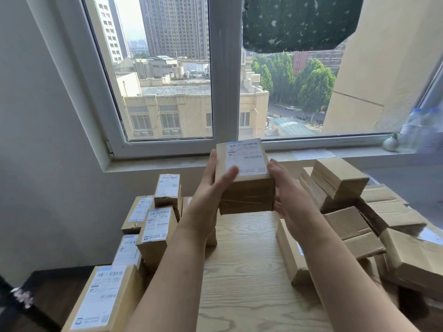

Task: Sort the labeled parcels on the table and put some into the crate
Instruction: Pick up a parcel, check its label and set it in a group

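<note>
Both hands, left hand (215, 180) and right hand (285, 188), grip a labeled parcel (244, 173) by opposite sides above the desk (244, 259); stiff cardboard, seemingly light, side holds suit it.

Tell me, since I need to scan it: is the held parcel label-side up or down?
Label up. The white label covers the top face of the parcel, held between the left hand and right hand.

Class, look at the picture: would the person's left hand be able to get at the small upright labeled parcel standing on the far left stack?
Probably yes. The left hand is busy on the held parcel and would have to let go, but the upright parcel tops its stack just to that hand's left, with nothing in between.
</note>
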`<state>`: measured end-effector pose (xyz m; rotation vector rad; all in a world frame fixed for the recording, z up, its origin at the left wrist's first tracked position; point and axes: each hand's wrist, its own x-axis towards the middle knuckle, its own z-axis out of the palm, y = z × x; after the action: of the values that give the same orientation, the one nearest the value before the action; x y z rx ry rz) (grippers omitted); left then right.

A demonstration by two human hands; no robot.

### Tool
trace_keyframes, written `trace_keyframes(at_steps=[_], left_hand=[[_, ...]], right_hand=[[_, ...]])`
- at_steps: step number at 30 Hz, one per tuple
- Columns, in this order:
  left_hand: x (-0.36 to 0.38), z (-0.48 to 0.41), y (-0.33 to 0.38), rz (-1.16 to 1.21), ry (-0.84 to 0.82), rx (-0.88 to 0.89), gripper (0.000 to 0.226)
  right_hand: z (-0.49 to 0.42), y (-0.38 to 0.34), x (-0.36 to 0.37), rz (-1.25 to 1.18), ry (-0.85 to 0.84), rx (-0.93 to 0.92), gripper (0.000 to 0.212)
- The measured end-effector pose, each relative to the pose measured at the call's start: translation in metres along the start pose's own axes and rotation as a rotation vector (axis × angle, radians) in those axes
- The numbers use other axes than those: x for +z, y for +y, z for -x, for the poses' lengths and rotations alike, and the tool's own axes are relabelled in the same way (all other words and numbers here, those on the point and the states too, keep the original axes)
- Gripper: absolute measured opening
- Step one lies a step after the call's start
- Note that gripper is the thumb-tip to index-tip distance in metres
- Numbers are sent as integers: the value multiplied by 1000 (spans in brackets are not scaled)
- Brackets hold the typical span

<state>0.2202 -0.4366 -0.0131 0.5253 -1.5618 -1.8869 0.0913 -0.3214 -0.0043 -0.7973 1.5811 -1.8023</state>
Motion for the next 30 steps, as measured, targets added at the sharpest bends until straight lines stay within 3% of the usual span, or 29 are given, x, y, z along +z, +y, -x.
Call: trace_keyframes(at_steps=[2,7,14,30], left_hand=[[1,0,0,-20,-20,2,105],[3,-1,5,-18,102,18,92],[2,-4,1,-27,72,9,64],[-4,-7,-7,-95,72,47,63]], right_hand=[[3,-3,0,-16,-82,-16,49],[5,-2,-6,68,-214,-63,48],[2,2,-12,136,-140,-62,32],[7,13,-8,67,-82,-78,24]])
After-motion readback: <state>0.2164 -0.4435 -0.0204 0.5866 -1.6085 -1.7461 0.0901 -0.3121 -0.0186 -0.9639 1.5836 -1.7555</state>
